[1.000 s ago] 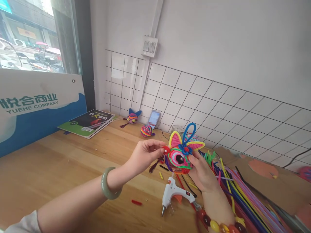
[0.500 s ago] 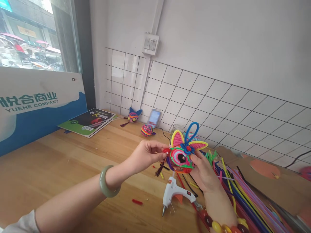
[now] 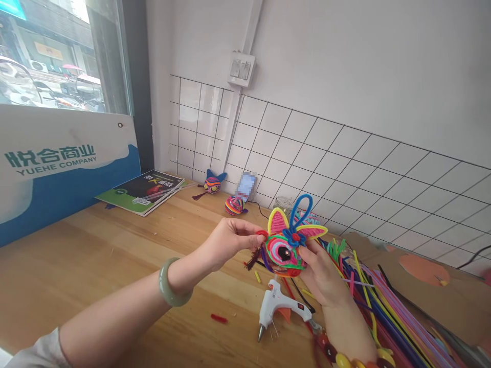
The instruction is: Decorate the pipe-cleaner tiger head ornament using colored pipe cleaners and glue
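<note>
My right hand [image 3: 320,268] is closed round the right side of a pipe-cleaner animal-head ornament [image 3: 283,250], held up over the table. The ornament has pink ears edged in yellow, a large black eye, a blue hanging loop and a blue flower with a red centre. At its left side, the thumb and index finger of my left hand [image 3: 240,240] pinch a small red pipe-cleaner piece [image 3: 262,233], partly covered by the thumb. A dark brown tassel [image 3: 253,257] hangs just below those fingertips. Whether the red piece is fixed to the ornament I cannot tell.
Below my hands lies a white glue gun [image 3: 282,305], nozzle towards me. Loose pipe cleaners [image 3: 395,306] cover the right side, near cardboard [image 3: 429,291]. Two similar ornaments [image 3: 213,184], a phone [image 3: 246,185] and a booklet [image 3: 141,191] are further back.
My left thumb now covers more of the red piece, hiding its pale bead. The ornament has shifted slightly left in view, still in my right hand. The camera view has turned a little left.
</note>
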Motion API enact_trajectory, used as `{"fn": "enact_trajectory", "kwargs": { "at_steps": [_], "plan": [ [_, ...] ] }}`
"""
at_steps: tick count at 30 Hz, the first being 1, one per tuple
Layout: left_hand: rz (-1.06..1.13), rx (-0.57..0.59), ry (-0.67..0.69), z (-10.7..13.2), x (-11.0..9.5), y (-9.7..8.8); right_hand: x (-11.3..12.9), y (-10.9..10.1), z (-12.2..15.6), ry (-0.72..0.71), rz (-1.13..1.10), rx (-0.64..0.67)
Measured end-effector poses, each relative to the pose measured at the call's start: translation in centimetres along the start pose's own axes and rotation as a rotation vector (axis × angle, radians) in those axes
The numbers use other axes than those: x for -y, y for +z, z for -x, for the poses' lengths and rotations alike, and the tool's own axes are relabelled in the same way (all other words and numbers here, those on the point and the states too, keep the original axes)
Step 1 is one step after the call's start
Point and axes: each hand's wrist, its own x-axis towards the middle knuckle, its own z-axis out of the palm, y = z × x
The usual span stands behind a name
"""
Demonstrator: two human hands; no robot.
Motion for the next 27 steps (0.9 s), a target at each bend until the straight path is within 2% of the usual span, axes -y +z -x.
{"fn": "enact_trajectory", "kwargs": {
  "at_steps": [9, 17, 27],
  "plan": [
    [-0.07, 0.04, -0.009, -0.05, -0.18, -0.19, 0.18, 0.38, 0.13, 0.015, 0.003, 0.021],
    [-0.159, 0.072, 0.069, 0.18, -0.11, -0.22, -0.03, 0.36, 0.05, 0.023, -0.017, 0.028],
    [-0.21, 0.051, 0.064, 0.02, -0.08, -0.23, -0.35, -0.01, -0.18, 0.03, 0.028, 0.012]
  ]
}}
